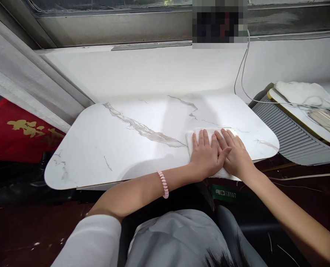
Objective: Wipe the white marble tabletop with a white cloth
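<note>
I have left hand and right hand flat, unclenched, on the cloth, at four o'clock on the table; it overhangs, so pulling toward six could drag it off

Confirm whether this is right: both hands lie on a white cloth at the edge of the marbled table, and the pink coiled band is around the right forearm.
Not quite: the head view shows the pink coiled band around the left forearm. The left hand and right hand do lie on the white cloth at the marbled table's edge.
</note>
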`<state>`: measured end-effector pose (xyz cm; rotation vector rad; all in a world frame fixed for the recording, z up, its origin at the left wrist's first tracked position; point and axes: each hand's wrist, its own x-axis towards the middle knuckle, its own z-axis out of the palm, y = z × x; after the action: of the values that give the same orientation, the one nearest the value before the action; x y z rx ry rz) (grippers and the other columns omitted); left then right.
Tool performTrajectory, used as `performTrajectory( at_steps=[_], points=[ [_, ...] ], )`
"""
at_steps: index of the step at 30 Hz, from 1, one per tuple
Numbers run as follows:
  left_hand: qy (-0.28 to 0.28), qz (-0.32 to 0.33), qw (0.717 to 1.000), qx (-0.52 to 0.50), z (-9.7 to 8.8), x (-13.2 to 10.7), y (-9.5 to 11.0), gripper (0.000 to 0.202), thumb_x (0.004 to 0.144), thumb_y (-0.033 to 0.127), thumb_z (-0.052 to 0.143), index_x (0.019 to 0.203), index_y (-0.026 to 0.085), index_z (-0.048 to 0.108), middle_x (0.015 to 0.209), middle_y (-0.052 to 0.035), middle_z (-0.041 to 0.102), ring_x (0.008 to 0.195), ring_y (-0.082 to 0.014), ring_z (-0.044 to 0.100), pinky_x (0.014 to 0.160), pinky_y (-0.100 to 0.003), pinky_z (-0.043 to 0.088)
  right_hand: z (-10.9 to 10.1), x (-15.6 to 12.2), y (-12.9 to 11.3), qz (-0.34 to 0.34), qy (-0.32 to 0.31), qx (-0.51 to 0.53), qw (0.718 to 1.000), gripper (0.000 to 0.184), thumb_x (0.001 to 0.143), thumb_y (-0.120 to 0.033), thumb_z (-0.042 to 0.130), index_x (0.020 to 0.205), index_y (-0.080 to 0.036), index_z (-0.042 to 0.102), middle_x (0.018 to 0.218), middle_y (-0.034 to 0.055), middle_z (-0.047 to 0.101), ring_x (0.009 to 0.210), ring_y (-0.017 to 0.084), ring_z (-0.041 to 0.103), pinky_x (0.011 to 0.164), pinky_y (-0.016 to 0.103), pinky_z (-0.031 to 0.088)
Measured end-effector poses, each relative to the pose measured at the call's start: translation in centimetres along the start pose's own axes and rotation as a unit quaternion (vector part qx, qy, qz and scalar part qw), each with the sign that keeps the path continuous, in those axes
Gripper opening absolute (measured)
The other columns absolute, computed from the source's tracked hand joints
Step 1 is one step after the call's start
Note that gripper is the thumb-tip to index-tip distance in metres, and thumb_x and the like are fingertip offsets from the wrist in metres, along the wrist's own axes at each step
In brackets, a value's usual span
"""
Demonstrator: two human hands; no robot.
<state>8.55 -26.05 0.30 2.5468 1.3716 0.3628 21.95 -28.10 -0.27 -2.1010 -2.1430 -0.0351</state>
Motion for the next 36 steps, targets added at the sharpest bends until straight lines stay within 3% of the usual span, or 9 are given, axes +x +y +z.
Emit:
performTrajectory(
  at_steps=[3, 6, 11, 14, 18, 24, 30, 36],
  points=[
    [-0.011, 0.001, 1.000, -0.010, 0.0, 0.7, 0.3, 0.076, 0.104, 0.058, 0.015, 0.158, 0.007, 0.031, 0.166, -0.0215, 0.026, 0.157, -0.0332, 0.014, 0.127, -0.056, 0.010, -0.1, 0.4, 0.6, 0.012, -0.010, -0.004, 1.000, 0.061, 0.103, -0.039, 0.024, 0.157, -0.015, 0.039, 0.164, 0.0136, 0.034, 0.154, 0.030, 0.027, 0.124, 0.054, 0.026],
    [-0.019, -0.005, 1.000, -0.023, 0.0, 2.9, 0.1, 0.074, 0.104, 0.058, 0.014, 0.158, 0.010, 0.032, 0.166, -0.0190, 0.027, 0.157, -0.0314, 0.015, 0.127, -0.054, 0.009, -0.3, 2.5, 1.4, 0.024, -0.021, -0.007, 0.999, 0.060, 0.102, -0.037, 0.026, 0.157, -0.017, 0.037, 0.165, 0.0121, 0.034, 0.153, 0.030, 0.027, 0.124, 0.054, 0.026],
    [-0.005, -0.027, 0.998, -0.056, 0.1, 9.3, -1.4, 0.058, 0.107, 0.039, 0.017, 0.156, 0.017, 0.037, 0.166, -0.0105, 0.033, 0.156, -0.0237, 0.021, 0.128, -0.046, 0.010, -0.2, 8.5, 3.3, 0.042, -0.022, 0.008, 0.999, 0.060, 0.101, -0.034, 0.026, 0.157, -0.013, 0.038, 0.165, 0.0116, 0.034, 0.154, 0.028, 0.027, 0.125, 0.051, 0.023],
    [0.006, -0.043, 0.997, -0.062, 0.1, 13.6, -2.6, 0.055, 0.105, 0.030, 0.022, 0.154, 0.016, 0.042, 0.164, -0.0100, 0.036, 0.155, -0.0221, 0.025, 0.128, -0.042, 0.011, 0.3, 12.9, 4.9, 0.035, -0.011, 0.022, 0.999, 0.059, 0.101, -0.034, 0.027, 0.155, -0.014, 0.041, 0.164, 0.0106, 0.036, 0.153, 0.028, 0.028, 0.125, 0.050, 0.025],
    [0.018, -0.064, 0.997, -0.039, 0.5, 18.6, -3.9, 0.056, 0.101, 0.025, 0.028, 0.154, 0.010, 0.041, 0.164, -0.0122, 0.037, 0.154, -0.0216, 0.027, 0.128, -0.040, 0.012, 1.2, 18.0, 7.1, 0.021, 0.003, 0.059, 0.998, 0.058, 0.101, -0.033, 0.027, 0.154, -0.016, 0.044, 0.163, 0.0095, 0.038, 0.152, 0.028, 0.031, 0.124, 0.051, 0.024],
    [0.036, -0.054, 0.998, -0.020, 1.3, 24.7, -4.8, 0.055, 0.100, 0.024, 0.029, 0.152, 0.012, 0.044, 0.162, -0.0101, 0.040, 0.153, -0.0206, 0.030, 0.128, -0.040, 0.015, 2.2, 23.3, 10.1, 0.021, 0.039, 0.091, 0.995, 0.056, 0.101, -0.034, 0.028, 0.151, -0.019, 0.048, 0.160, 0.0079, 0.043, 0.149, 0.029, 0.035, 0.121, 0.052, 0.027],
    [0.047, -0.048, 0.998, -0.018, 2.1, 28.7, -3.5, 0.053, 0.101, 0.025, 0.028, 0.148, 0.013, 0.047, 0.158, -0.0118, 0.045, 0.150, -0.0246, 0.033, 0.128, -0.041, 0.017, 1.9, 26.1, 13.3, 0.026, 0.028, 0.068, 0.997, 0.056, 0.100, -0.031, 0.029, 0.152, -0.018, 0.047, 0.159, 0.0069, 0.045, 0.148, 0.028, 0.036, 0.121, 0.049, 0.029],
    [0.046, -0.025, 0.998, -0.025, 2.7, 29.4, -2.4, 0.052, 0.100, 0.024, 0.029, 0.149, 0.017, 0.047, 0.159, -0.0072, 0.045, 0.151, -0.0241, 0.032, 0.127, -0.046, 0.015, 1.8, 25.2, 14.5, 0.053, 0.025, 0.059, 0.997, 0.056, 0.102, -0.030, 0.029, 0.155, -0.016, 0.041, 0.164, 0.0082, 0.037, 0.152, 0.028, 0.030, 0.123, 0.051, 0.025]
  ],
)
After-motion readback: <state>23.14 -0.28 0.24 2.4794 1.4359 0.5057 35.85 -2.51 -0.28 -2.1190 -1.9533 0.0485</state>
